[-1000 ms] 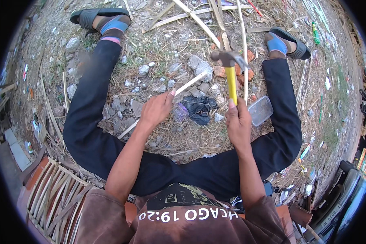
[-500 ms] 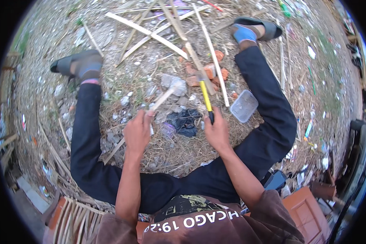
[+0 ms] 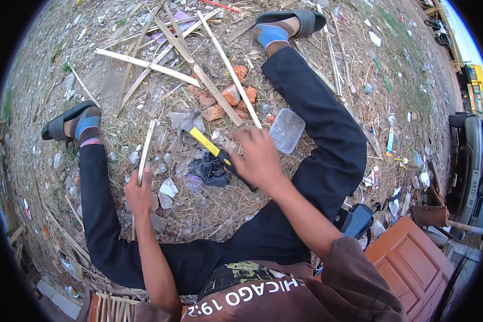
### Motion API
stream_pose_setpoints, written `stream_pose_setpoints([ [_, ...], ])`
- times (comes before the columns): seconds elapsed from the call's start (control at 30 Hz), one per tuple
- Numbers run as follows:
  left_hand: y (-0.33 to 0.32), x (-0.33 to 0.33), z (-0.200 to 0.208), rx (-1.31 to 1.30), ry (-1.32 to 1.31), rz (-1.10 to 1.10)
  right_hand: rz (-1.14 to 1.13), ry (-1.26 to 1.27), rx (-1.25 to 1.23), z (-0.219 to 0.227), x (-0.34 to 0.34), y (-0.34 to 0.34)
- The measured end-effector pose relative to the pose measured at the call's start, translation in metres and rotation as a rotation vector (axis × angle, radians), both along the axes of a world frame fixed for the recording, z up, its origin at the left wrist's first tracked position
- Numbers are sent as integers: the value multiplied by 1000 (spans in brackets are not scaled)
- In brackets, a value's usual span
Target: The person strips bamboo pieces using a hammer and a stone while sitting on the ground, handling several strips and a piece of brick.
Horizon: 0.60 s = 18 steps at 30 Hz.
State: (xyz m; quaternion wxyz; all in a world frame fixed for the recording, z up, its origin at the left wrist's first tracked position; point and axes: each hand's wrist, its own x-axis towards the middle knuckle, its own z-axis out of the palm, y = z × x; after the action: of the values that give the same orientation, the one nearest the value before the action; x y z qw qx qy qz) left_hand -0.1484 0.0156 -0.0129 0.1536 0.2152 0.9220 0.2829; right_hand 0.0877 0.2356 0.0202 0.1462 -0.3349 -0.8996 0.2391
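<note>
My left hand [image 3: 139, 194] is closed around a pale wooden strip [image 3: 146, 145], which points up and away from me. A hammer [image 3: 204, 141] with a yellow and black handle lies slantwise between my legs, its head by a grey stone [image 3: 179, 121]. Just right of its handle, my right hand [image 3: 258, 156] is open with the fingers stretched out; the thumb side is close to the handle, and whether they touch is unclear. Crumpled black plastic [image 3: 209, 169] lies under the handle. A clear plastic container [image 3: 287, 131] is beyond my right hand.
Broken orange bricks [image 3: 231, 96] and several crossed wooden strips [image 3: 147, 65] lie ahead. My legs, in dark trousers [image 3: 321, 107], spread to either side. A brown panelled door [image 3: 410, 263] is behind on the right, and a parked vehicle [image 3: 473, 172] stands at the far right.
My right hand has let go of the hammer, which now lies down and to the left. My left hand has shifted left with the wooden strip. The view has turned to the right.
</note>
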Motion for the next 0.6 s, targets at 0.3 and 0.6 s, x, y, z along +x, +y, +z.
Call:
stream_pose_setpoints([
  [0.3, 1, -7, -8, -51, 54, -7, 98, -712, 209, 4, 44, 80],
  [0.6, 2, -10, -13, -40, 21, -25, -79, -230, 137, 84, 23, 142],
])
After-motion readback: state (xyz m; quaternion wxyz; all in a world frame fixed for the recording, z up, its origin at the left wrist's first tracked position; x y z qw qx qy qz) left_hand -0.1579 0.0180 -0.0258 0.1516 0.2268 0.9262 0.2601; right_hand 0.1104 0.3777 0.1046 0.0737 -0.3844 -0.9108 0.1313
